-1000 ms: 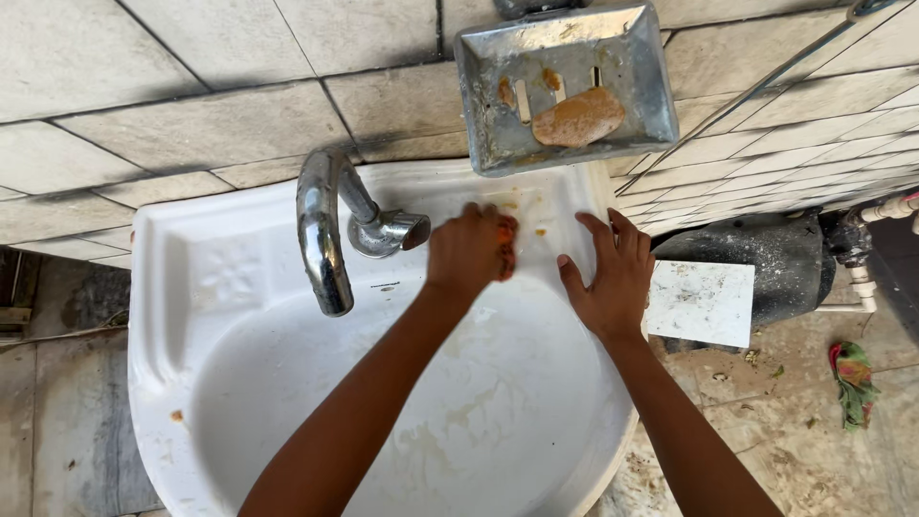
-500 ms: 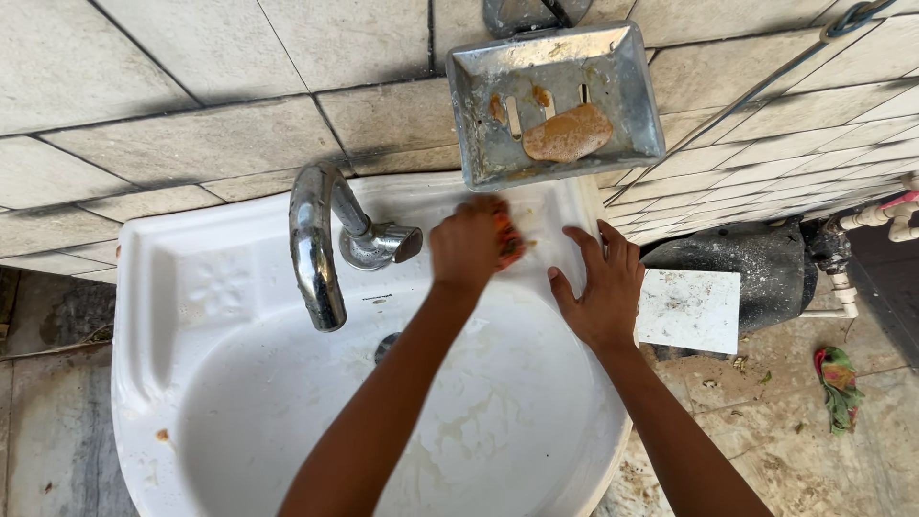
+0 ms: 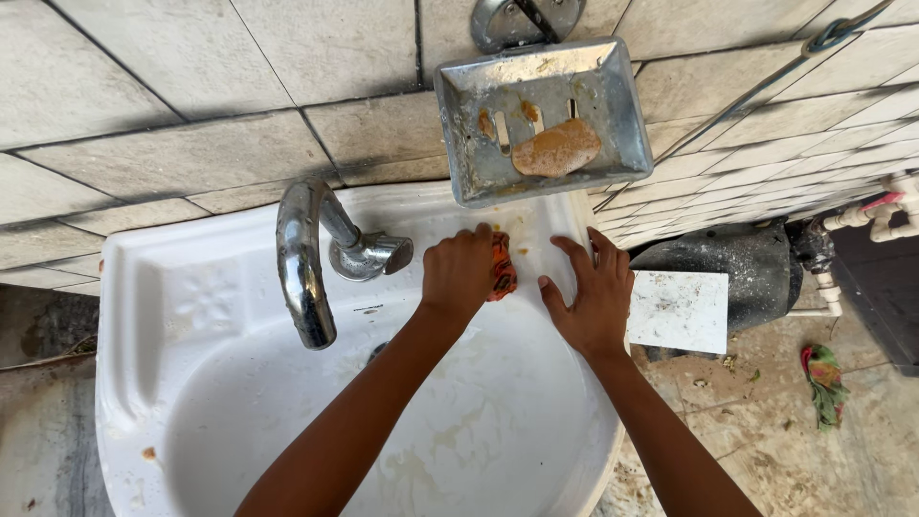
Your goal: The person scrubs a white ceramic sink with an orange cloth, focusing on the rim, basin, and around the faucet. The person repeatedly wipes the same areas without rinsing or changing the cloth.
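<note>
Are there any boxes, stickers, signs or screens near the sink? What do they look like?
No packages, signs or screens show.
White sink: a tiny dark mark behind the chrome tap, too small to make out.
White flat slab: right of the sink, rectangular, speckled, no label visible.
Metal soap dish: on the tiled wall, holds a brown soap bar, unwrapped.

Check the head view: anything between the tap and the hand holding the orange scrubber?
Head view: only bare white sink ledge lies between the tap and the left hand, which grips the orange scrubber. The tap base sits just apart from the knuckles.
</note>
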